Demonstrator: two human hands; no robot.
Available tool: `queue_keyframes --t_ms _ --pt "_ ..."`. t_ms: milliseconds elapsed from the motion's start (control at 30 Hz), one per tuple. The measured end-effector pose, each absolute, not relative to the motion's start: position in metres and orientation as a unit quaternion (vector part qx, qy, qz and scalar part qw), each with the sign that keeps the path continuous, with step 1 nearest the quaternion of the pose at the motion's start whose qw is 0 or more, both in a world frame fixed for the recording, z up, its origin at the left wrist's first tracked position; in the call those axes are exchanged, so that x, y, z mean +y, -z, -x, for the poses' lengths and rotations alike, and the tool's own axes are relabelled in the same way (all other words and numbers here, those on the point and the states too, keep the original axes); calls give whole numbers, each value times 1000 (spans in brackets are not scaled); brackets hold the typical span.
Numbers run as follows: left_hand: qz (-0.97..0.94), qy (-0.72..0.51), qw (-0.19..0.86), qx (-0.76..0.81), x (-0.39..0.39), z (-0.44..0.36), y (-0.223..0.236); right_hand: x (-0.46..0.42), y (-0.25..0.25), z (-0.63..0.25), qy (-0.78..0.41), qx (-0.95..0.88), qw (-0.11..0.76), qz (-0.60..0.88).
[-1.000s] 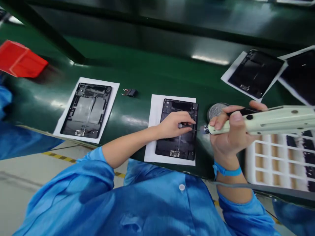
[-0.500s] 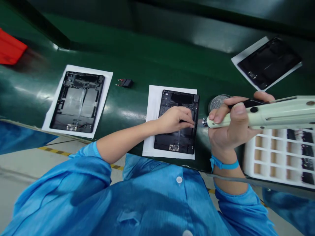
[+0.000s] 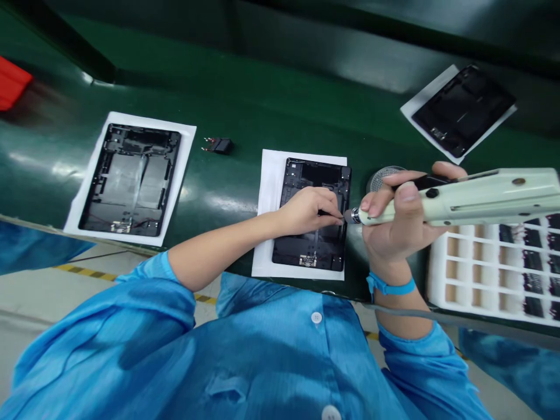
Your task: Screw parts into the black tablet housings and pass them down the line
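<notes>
A black tablet housing (image 3: 312, 242) lies on a white sheet (image 3: 271, 192) on the green belt in front of me. My left hand (image 3: 308, 210) rests on the housing, fingers pinched on a small dark part at its right edge. My right hand (image 3: 400, 224) is wrapped round a pale electric screwdriver (image 3: 472, 197), held level, its tip touching the housing's right edge beside my left fingertips. A blue wrist strap (image 3: 391, 287) circles my right wrist.
A second open housing (image 3: 129, 179) lies on paper to the left, a third (image 3: 461, 109) at the far right. A small black part (image 3: 217, 144) sits between. A round mesh dish (image 3: 381, 177) and a white compartment tray (image 3: 494, 274) are on the right. A red bin (image 3: 11, 81) is far left.
The screwdriver tip has moved left from beside the housing to its right edge, meeting my left fingertips. The view has shifted, so everything sits a little higher and further left.
</notes>
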State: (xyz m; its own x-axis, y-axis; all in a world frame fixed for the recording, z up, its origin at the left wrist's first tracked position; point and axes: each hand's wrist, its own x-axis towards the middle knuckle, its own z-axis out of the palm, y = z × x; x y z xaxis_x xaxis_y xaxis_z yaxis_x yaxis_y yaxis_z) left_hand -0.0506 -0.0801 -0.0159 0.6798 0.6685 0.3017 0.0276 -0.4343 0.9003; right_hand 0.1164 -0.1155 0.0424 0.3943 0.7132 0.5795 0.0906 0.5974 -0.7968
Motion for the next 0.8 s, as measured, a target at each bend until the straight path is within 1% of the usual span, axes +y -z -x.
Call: queue_keyframes --t_ms 167,333,400,433,500,567,600,700,800 --pt "-784 -329 476 224 -82 48 21 -117 -42 -117 -183 -518 721 422" --pt "-820 -285 447 216 -75 52 13 -122 -49 -120 -254 -464 742 412" --pt "-853 -243 398 236 -62 69 0 -124 -52 -122 -266 -436 754 414" --pt "-866 -220 355 274 -55 82 -9 -125 -53 -124 -262 -425 758 420" --pt "-860 -178 237 415 -42 116 -28 -125 -53 -127 -248 -412 763 432" --pt "-799 -132 125 573 -33 154 -42 -123 -50 -129 -234 -417 765 431" --pt "-765 -103 95 628 -30 171 -47 -121 -48 -131 -227 -425 765 428" --pt "-717 -31 96 689 -25 206 -46 -117 -42 -137 -209 -458 753 424" --pt "-716 -22 101 690 -23 214 -37 -114 -40 -142 -199 -474 745 424"
